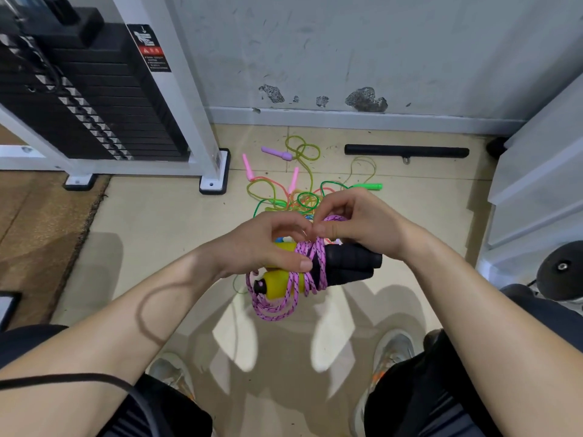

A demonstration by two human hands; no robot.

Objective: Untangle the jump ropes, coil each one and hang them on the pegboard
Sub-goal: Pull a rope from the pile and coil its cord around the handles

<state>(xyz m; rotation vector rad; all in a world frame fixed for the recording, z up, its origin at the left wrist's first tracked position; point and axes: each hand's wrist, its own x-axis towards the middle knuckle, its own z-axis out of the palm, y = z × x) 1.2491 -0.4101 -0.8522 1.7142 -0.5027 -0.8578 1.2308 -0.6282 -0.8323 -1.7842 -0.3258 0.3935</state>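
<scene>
Floor [164, 234]: maybe three ropes [303, 197] (hands [268, 244] [362, 222] grip pink rope [319, 263]).

A scuffed grey wall [347, 42] with chipped patches meets a beige tiled floor [151, 234] at a pale baseboard [347, 118]. A white-framed weight machine [179, 89] with a black plate stack [94, 99] stands at left beside brown flooring [38, 231]; a black bar [407, 151] lies near the wall.
</scene>
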